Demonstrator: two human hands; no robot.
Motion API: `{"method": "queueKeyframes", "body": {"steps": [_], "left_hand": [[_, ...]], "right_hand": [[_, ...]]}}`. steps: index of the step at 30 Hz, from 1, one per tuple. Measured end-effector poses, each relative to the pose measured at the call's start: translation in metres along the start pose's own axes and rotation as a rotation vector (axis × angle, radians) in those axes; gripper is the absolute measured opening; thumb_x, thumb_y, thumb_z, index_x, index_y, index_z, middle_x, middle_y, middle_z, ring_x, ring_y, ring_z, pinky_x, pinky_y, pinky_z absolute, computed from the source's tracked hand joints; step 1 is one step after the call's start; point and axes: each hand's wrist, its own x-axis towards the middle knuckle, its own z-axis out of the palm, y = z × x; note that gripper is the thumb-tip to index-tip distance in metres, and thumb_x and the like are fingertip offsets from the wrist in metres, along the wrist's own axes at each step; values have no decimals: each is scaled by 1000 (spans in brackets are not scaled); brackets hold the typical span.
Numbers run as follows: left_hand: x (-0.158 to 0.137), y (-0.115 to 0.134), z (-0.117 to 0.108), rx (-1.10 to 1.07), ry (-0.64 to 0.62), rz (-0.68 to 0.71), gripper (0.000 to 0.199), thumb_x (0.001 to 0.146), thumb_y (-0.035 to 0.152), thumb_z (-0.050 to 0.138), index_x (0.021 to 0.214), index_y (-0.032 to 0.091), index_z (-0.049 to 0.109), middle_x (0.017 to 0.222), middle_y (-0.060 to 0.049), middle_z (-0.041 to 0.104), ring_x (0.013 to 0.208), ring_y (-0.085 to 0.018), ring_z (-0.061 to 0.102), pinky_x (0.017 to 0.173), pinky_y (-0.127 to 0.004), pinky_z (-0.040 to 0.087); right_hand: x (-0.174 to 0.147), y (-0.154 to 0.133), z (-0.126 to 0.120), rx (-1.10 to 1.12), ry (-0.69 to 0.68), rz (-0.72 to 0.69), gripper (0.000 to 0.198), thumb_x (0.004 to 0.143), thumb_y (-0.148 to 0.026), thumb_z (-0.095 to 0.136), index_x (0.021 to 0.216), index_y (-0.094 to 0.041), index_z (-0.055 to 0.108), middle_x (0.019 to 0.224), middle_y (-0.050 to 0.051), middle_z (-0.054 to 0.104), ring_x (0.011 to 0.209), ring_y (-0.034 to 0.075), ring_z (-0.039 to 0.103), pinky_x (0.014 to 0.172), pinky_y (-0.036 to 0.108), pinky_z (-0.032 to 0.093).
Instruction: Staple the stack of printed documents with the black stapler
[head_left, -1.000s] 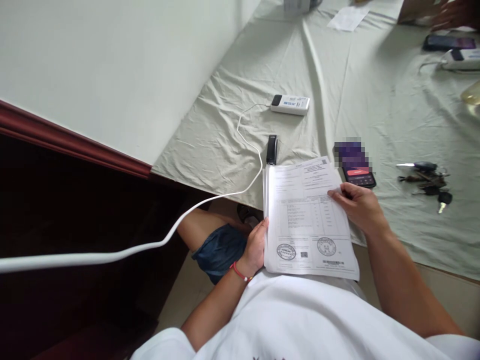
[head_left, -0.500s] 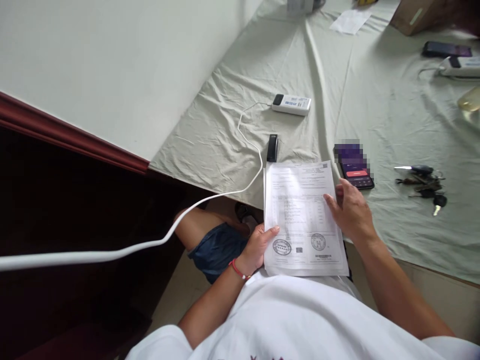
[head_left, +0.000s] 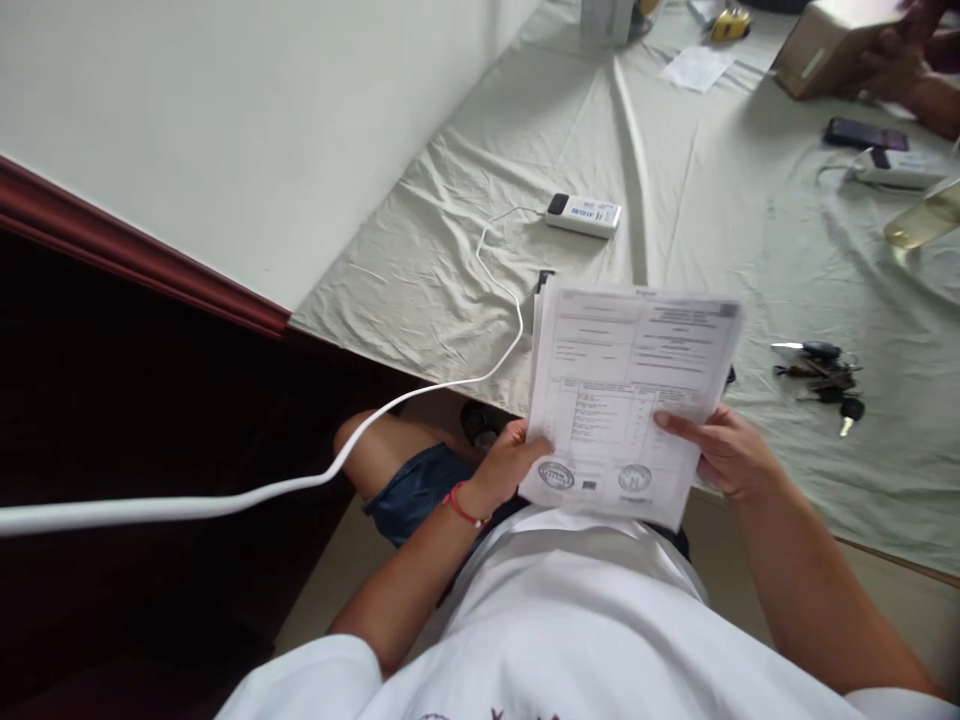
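A stack of printed papers (head_left: 622, 390) with round and oval stamps near its lower edge is tilted up over the table's edge. My left hand (head_left: 514, 462) grips the lower left side, thumb on top. At the right side, my right hand (head_left: 731, 450) pinches the papers with its thumb across the front; its other fingers are behind them. Just beyond the top left corner, a small black object (head_left: 545, 277) is mostly covered by the sheets. The phone is almost wholly hidden behind the papers.
A white power bank (head_left: 583, 215) with a white cable (head_left: 420, 395) lies ahead. Keys (head_left: 825, 375) lie to the right. Farther off are another phone (head_left: 866, 133), a second power bank (head_left: 900, 167), a bottle (head_left: 922, 220), a cardboard box (head_left: 825, 50) and another person's hands (head_left: 907, 75).
The papers have risen and tilted, now covering the phone and most of the black object. My right hand has closed on their right side. Another person's hands have come into view by the box.
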Motion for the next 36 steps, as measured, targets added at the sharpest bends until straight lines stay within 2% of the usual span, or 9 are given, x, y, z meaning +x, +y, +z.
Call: {"method": "queueKeyframes", "body": {"steps": [4, 7, 9, 12, 17, 22, 26, 31, 36], "left_hand": [[18, 52, 10, 205, -103, 227, 14, 67, 22, 81, 80, 17, 80, 81, -5, 79, 88, -31, 76, 79, -40, 62], [26, 88, 18, 356, -87, 479, 19, 72, 22, 82, 91, 17, 80, 91, -3, 80, 99, -29, 75, 92, -42, 61], [31, 101, 20, 407, -58, 638, 27, 74, 24, 85, 99, 16, 79, 100, -5, 79, 106, -29, 73, 99, -42, 58], [40, 105, 14, 436, -59, 726, 39, 73, 30, 90, 107, 16, 78, 109, -8, 78, 112, -29, 71, 106, -43, 54], [50, 98, 2, 539, -130, 627, 43, 72, 34, 91, 109, 14, 79, 112, -13, 77, 113, -32, 70, 108, -45, 52], [42, 101, 5, 645, -130, 688, 40, 68, 33, 93, 101, 14, 79, 110, -12, 77, 112, -32, 69, 107, -44, 52], [42, 95, 2, 837, -197, 736, 44, 76, 44, 86, 107, 15, 76, 114, -13, 76, 121, -32, 65, 114, -47, 47], [39, 90, 0, 1061, -182, 862, 46, 86, 46, 76, 121, 17, 72, 124, -14, 72, 119, -30, 66, 113, -45, 49], [32, 94, 8, 1128, -169, 911, 33, 89, 46, 73, 108, 20, 77, 112, -12, 76, 111, -30, 69, 107, -43, 53]], "right_hand": [[2, -49, 10, -38, 75, -329, 43, 66, -37, 92, 105, -27, 77, 118, 2, 77, 121, 32, 70, 110, 53, 57], [-1, -85, 21, -106, 165, -607, 44, 68, -38, 90, 109, -31, 76, 117, 0, 76, 130, 31, 64, 115, 52, 54], [-1, -97, 24, -171, 200, -686, 50, 67, -45, 89, 112, -30, 74, 122, 1, 74, 130, 32, 63, 117, 53, 52], [7, -97, 20, -339, 172, -607, 54, 66, -54, 86, 111, -27, 73, 124, 3, 74, 124, 33, 66, 115, 54, 52], [23, -86, 11, -533, 170, -592, 55, 72, -50, 82, 122, -32, 69, 133, 2, 69, 131, 30, 60, 117, 47, 50], [30, -83, 4, -524, 34, -566, 51, 73, -55, 82, 117, -30, 72, 125, 2, 73, 120, 30, 67, 109, 48, 56], [38, -80, -3, -532, -77, -610, 47, 73, -48, 85, 114, -30, 73, 123, 1, 74, 117, 29, 69, 108, 48, 57], [38, -78, -5, -583, -153, -606, 35, 80, -49, 79, 110, -32, 75, 116, -1, 77, 110, 28, 71, 105, 47, 59], [39, -78, -2, -578, -144, -591, 40, 77, -51, 81, 110, -31, 74, 118, 1, 76, 114, 29, 70, 110, 50, 55]]}}
